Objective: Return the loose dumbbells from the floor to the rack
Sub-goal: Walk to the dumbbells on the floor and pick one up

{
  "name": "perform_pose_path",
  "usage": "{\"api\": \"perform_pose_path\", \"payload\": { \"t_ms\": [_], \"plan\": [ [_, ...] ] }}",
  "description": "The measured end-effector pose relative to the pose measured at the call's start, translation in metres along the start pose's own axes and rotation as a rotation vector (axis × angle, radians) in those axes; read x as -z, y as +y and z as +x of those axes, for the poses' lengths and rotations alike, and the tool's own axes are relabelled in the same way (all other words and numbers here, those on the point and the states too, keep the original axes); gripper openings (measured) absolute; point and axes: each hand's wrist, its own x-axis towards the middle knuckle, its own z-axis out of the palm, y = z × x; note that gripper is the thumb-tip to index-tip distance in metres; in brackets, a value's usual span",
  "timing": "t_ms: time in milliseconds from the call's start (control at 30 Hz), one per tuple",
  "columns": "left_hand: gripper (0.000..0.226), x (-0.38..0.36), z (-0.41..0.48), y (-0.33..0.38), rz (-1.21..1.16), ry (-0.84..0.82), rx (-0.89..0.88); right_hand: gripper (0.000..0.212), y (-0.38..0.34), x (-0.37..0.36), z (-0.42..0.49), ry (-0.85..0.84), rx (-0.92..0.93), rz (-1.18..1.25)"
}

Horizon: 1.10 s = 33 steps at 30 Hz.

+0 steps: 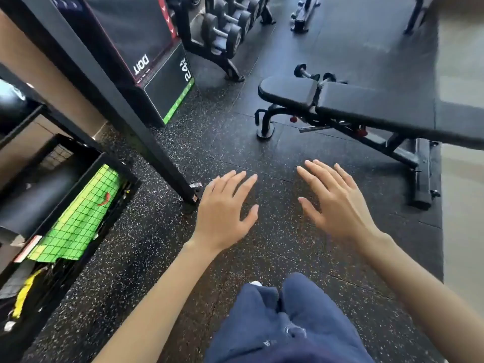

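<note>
Blue trousers (288,326) below, left hand (222,213) and right hand (337,203) hover, each grip spread.

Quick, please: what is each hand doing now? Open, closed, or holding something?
Left hand: open, fingers spread, holding nothing.
Right hand: open, fingers spread, holding nothing.

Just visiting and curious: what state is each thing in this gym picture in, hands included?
left hand: open, fingers spread, holding nothing.
right hand: open, fingers spread, holding nothing.
loose dumbbells: on the floor beyond the bench, untouched.
rack: loaded with a row of dumbbells.
bench: standing, nothing on its pads.
crate: open-topped, green mesh inside.
</note>
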Motion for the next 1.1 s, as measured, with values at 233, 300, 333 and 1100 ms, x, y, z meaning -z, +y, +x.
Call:
{"api": "perform_pose_path", "payload": {
  "t_ms": [233,300,333,1100],
  "plan": [
    [0.054,-0.027,0.093,-0.017,-0.041,0.013,-0.029,0.056,0.057,-0.004,0.068,0.001,-0.062,-0.018],
    [0.054,-0.037,0.126,-0.019,-0.030,0.038,-0.032,0.056,0.083,-0.003,0.091,0.017,-0.047,-0.043],
    [0.054,-0.040,0.143,-0.019,-0.033,0.041,-0.023,0.056,0.096,-0.002,0.103,0.015,-0.047,-0.051],
    [0.056,-0.070,0.446,-0.069,-0.016,0.088,0.076,0.056,0.276,0.010,0.363,0.001,0.028,-0.052]
  ]
}}
